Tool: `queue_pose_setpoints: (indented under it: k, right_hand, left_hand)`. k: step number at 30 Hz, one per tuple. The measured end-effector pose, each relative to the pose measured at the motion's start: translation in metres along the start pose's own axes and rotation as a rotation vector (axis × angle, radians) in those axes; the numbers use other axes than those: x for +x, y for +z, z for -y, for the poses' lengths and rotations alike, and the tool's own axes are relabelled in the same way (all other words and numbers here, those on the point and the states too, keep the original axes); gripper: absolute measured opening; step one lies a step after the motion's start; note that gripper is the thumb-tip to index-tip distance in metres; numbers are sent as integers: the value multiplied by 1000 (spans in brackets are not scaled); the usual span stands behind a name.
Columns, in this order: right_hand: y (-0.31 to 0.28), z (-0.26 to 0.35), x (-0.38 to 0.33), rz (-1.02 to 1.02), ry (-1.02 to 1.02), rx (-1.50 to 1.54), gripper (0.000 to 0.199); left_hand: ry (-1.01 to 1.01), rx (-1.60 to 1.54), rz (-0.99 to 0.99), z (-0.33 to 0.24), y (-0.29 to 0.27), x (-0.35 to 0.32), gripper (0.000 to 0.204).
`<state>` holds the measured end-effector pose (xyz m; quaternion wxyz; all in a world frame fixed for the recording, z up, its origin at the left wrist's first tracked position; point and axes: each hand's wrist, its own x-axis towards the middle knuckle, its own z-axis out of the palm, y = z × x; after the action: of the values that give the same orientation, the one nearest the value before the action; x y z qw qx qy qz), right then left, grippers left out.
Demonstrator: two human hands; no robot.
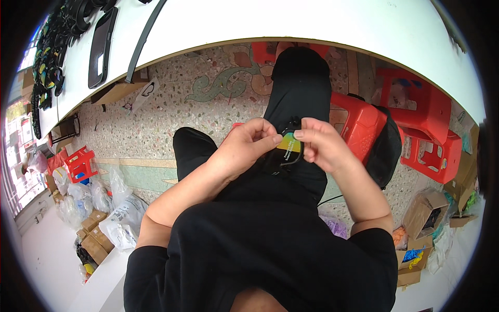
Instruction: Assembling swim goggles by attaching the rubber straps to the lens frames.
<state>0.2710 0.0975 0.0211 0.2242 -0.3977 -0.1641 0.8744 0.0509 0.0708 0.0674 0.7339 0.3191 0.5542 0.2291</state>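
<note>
Over my lap I hold a pair of black-framed sunglasses (291,148) between both hands. A yellow-green printed patch covers the lens that shows, and a dark curved piece bends below it. My left hand (248,144) pinches the left side, thumb and forefinger together. On the opposite side my right hand (323,144) grips the rim with thumb and forefinger, its other fingers curled. The rest of the glasses blends into my black trousers, so their full outline is hard to make out.
A white table (291,21) curves across the front, with a phone (102,48), a grey strap (145,41) and piled dark eyewear (51,62) at its left. Red plastic stools (358,125) and a black bag (385,151) stand right. Plastic bags (125,216) and cardboard boxes (423,210) lie around.
</note>
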Motion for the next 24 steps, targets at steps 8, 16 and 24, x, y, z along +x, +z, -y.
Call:
queue_pose_setpoints:
  k: [8,16,24]
  right_hand:
    - [28,-88,-19,-124,-694,-126,47]
    - [36,-98,-15,-256,-787,-208,42]
    - [26,-78,-25,-262,-735,-615,46]
  left_hand:
    - [290,361,19,23,-14,-22,20]
    - [368,610,-165,31,-2,-20,25]
    - [715,784,-288,48,-2,-12,23]
